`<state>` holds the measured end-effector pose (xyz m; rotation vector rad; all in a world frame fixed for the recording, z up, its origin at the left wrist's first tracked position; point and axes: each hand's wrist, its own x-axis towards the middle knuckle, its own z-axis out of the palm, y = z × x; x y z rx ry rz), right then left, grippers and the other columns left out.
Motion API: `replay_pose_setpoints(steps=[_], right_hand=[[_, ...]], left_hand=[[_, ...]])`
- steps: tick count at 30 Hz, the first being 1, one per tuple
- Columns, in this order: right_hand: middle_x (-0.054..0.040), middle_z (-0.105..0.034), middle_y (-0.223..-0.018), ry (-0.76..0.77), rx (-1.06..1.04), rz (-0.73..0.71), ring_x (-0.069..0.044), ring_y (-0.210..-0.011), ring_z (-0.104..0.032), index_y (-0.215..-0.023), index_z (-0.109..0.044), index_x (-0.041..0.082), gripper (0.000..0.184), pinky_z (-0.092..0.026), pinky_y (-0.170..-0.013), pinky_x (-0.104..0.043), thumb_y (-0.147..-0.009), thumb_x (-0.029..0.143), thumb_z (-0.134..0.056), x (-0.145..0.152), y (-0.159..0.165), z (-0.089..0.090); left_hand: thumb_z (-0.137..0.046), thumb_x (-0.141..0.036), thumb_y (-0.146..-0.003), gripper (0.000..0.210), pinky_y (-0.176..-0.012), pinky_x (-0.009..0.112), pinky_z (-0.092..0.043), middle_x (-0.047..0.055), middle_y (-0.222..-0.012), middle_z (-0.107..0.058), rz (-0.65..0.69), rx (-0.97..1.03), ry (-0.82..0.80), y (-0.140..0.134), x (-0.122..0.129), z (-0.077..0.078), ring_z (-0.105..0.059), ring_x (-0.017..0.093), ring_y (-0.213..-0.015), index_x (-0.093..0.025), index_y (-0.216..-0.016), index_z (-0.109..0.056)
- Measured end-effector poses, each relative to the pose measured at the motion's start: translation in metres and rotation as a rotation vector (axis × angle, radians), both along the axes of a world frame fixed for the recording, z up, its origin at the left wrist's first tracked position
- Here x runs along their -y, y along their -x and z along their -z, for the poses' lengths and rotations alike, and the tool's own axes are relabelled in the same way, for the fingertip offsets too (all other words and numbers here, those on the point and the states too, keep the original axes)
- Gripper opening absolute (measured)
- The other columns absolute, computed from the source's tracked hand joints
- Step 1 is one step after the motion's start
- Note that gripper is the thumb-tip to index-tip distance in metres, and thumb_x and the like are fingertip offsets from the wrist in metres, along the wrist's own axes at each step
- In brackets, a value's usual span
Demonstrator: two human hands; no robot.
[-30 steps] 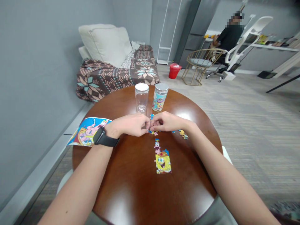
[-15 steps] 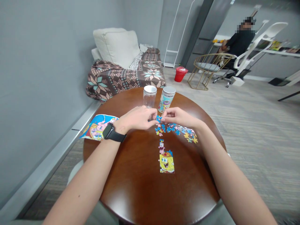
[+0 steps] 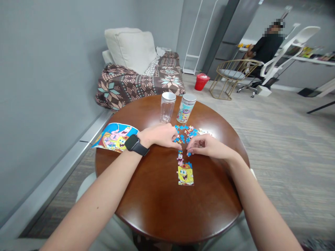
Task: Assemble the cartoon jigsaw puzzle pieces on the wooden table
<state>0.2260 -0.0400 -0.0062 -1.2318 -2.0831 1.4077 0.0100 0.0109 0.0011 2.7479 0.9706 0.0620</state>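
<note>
1. Right hand [image 3: 205, 145] has come nearer since the earlier frame, away from the loose pieces [image 3: 193, 132], with a blue piece [image 3: 189, 154] in its fingers; the left hand [image 3: 162, 135] has shifted slightly nearer too.
2. Nearest on the brown surface [image 3: 157, 205], the joined block [image 3: 186, 175] with the yellow face lies flat, apparently kept central for both hands to reach.
3. A narrow strip [image 3: 180, 159] with a pink figure runs from the block's far edge, at its left; whether the two interlock is too small to tell.
4. Right fingers pinch the blue piece just right of the strip, a hold that probably suits something so small and thin. Left fingers are parted, no piece visible between them; the thumb is near the strip's far end, perhaps to steady it, though contact is unclear.
5. Farther on, the loose pieces are spread out, likely so each can be seen.
6. At left, a picture sheet [image 3: 113, 136] overhangs the edge, face up, presumably to keep its print in sight.
7. Lidded and upright at the far side, a clear jar [image 3: 166, 111] and a printed jar [image 3: 186, 109] seem set out of the hands' way.
8. Beyond stand a covered sofa [image 3: 131, 83] and a red bin [image 3: 201, 82].
</note>
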Motion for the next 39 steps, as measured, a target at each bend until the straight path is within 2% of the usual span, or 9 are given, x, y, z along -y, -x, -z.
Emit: replay_pose_setpoints(steps=[5,11,17,27,39], right_hand=[[-0.0042,-0.069,-0.081,-0.101,0.023,-0.097,-0.013,-0.071,-0.060,-0.080,-0.068,0.016,0.020,-0.046,-0.065,-0.026,-0.079,0.035,-0.063,-0.001,0.004,0.005],[-0.0027,-0.070,-0.079,-0.060,0.053,-0.133,-0.013,-0.068,-0.060,-0.084,-0.069,0.016,0.020,-0.045,-0.062,-0.024,-0.079,0.035,-0.063,0.002,0.009,0.009],[-0.0027,-0.070,-0.078,-0.073,0.078,-0.132,-0.012,-0.067,-0.059,-0.082,-0.070,0.016,0.019,-0.044,-0.061,-0.023,-0.078,0.033,-0.064,0.002,0.009,0.009],[-0.0012,-0.069,-0.074,-0.080,0.088,-0.130,-0.011,-0.063,-0.057,-0.081,-0.070,0.017,0.017,-0.043,-0.057,-0.023,-0.077,0.032,-0.064,0.002,0.011,0.011],[-0.0026,-0.066,-0.081,-0.225,0.146,-0.196,-0.011,-0.068,-0.056,-0.082,-0.069,0.017,0.012,-0.041,-0.060,-0.023,-0.079,0.026,-0.062,0.000,0.012,0.011]], left_hand=[[-0.058,-0.074,-0.059,0.056,-0.045,0.027,-0.021,0.000,-0.047,-0.052,0.014,-0.014,0.078,-0.001,-0.002,0.002,-0.038,0.010,-0.041,-0.019,-0.054,-0.056],[-0.060,-0.077,-0.051,0.059,-0.047,0.028,-0.019,-0.002,-0.043,-0.047,0.065,-0.045,0.101,-0.004,0.000,0.003,-0.034,0.009,-0.040,-0.018,-0.049,-0.055],[-0.064,-0.070,-0.053,0.053,-0.046,0.028,-0.019,-0.002,-0.043,-0.048,0.073,-0.051,0.125,-0.006,0.001,0.006,-0.034,0.008,-0.039,-0.018,-0.049,-0.054],[-0.065,-0.070,-0.053,0.052,-0.046,0.028,-0.019,-0.002,-0.046,-0.052,0.068,-0.045,0.126,-0.005,0.000,0.009,-0.035,0.008,-0.040,-0.018,-0.051,-0.055],[-0.060,-0.076,-0.052,0.058,-0.048,0.028,-0.020,0.000,-0.046,-0.052,0.073,-0.087,0.097,-0.006,0.003,0.004,-0.036,0.010,-0.041,-0.018,-0.052,-0.057]])
